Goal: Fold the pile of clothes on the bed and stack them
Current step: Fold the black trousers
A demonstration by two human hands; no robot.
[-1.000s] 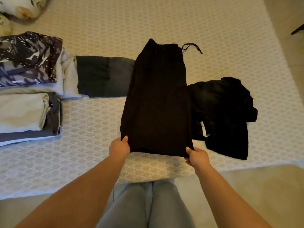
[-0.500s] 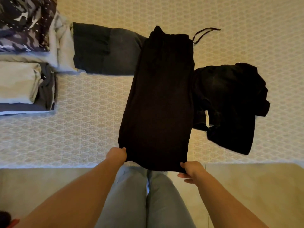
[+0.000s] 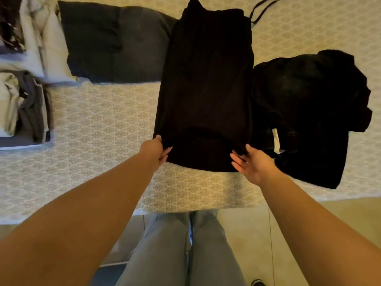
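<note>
bare bedspread [image 3: 99,124] left of black trousers [image 3: 206,89], crumpled black garment [image 3: 309,112] crowding right

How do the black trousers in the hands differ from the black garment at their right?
The black trousers lie flat as a long smooth strip; the black garment lies crumpled. Both hands, left hand and right hand, are at the trousers' near edge; the garment is untouched. Both are black and on the bed.
</note>
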